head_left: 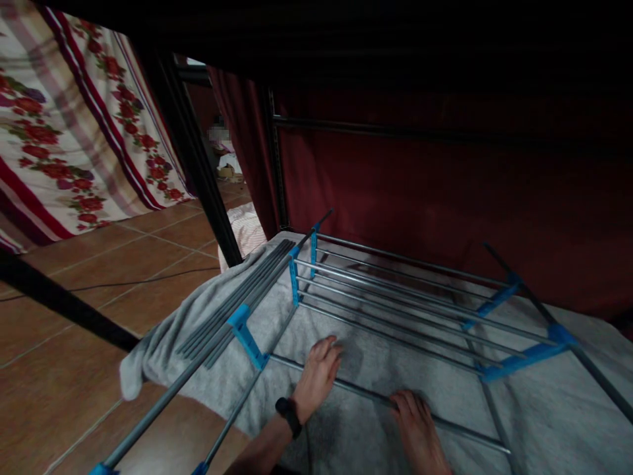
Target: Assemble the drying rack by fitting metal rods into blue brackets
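Observation:
A grey metal drying rack (395,284) with blue plastic joints lies flat over a light grey blanket (544,422). My left hand (319,376), with a black band on its wrist, rests flat on the blanket beside the rack's nearest rod (366,394), fingers stretched out. My right hand (418,429) lies over that same rod a little to the right, fingers curled down onto it; whether it grips the rod I cannot make out.
A dark red curtain (445,191) hangs behind the rack. A black metal frame post (192,158) stands to the left, by a flowered sheet (74,125). Brown floor tiles (74,356) lie at the left, with a thin cable across them.

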A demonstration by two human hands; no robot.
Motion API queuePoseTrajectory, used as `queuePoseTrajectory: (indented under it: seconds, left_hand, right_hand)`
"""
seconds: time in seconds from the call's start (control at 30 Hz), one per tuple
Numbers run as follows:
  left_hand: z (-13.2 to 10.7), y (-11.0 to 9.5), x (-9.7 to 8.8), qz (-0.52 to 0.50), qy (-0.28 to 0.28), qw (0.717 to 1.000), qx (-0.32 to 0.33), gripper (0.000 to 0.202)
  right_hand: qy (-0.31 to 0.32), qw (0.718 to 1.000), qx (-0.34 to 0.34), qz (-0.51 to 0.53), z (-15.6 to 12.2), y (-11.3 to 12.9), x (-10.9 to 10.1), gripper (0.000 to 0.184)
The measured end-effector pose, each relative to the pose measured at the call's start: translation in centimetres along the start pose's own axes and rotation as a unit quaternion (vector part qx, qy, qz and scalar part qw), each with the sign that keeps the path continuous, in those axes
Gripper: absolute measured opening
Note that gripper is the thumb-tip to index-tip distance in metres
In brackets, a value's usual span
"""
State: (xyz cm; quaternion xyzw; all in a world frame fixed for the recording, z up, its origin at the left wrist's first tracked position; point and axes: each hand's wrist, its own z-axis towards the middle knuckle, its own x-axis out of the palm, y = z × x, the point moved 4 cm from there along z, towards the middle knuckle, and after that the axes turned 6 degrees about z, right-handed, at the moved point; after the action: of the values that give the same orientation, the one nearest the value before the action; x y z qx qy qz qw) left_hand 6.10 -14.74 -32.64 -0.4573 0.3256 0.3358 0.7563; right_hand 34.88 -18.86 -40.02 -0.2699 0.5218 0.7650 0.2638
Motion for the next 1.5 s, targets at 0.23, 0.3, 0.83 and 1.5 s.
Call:
queuePoseTrajectory:
  seconds: [0.23, 0.3, 0.83, 1.5]
  left_hand:
    - [-1.2, -2.3, 0.7, 0.046, 0.124, 0.989, 0.066, 0.040]
    - [-1.1, -2.6, 1.2, 0.066, 0.145, 0.985, 0.066, 0.051]
    - [-4.6, 3.8, 3.3, 0.084, 0.024, 0.988, 0.127, 0.053]
    - [6.4, -3.0, 4.1, -0.020, 0.049, 0.985, 0.165, 0.038]
  right_hand:
    - [-0.012, 0.998, 0.038, 0.053, 1.4, -1.4, -2.5, 0.028]
    - [-0.002, 0.999, 0.025, 0.034, 1.5, -1.8, -3.2, 0.027]
    - [0.039, 0.996, -0.019, -0.076, 2.9, 4.8, -1.4, 0.039]
    - [-0.219, 0.961, 0.157, 0.054, -3.6, -0.2, -11.6, 0.038]
